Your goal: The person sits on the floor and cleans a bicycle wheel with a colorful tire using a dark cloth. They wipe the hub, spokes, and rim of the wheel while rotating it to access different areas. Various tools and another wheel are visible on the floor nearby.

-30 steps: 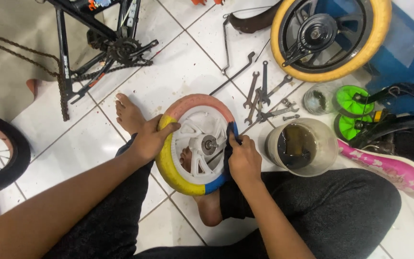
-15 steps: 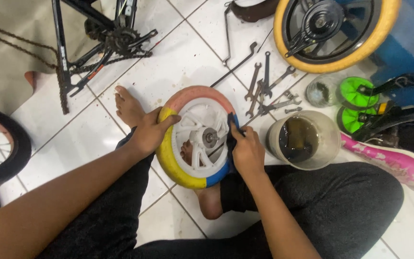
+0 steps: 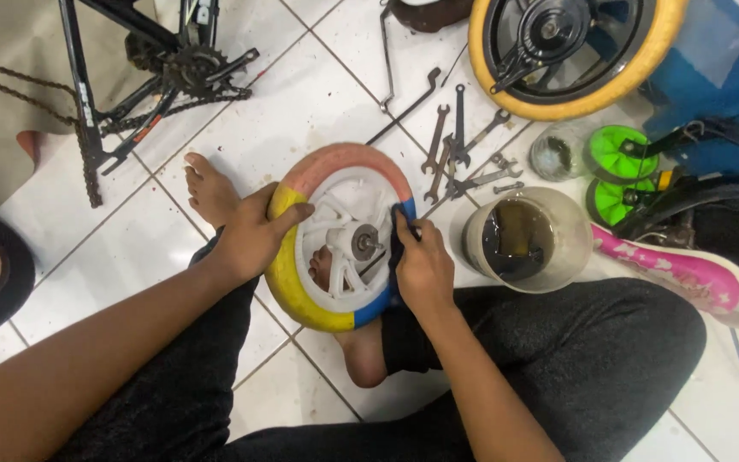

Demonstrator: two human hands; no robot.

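While it rests over the lap and bare feet above the tiled floor (image 3: 318, 77), the small wheel (image 3: 344, 235) is clasped at its yellow rim by the curled fingers of the left hand (image 3: 254, 235); a dark cloth (image 3: 397, 244) is pinched against its blue edge by the right hand (image 3: 423, 269); a tub of dark liquid (image 3: 519, 239) and spanners (image 3: 459, 158) are seen just beyond.
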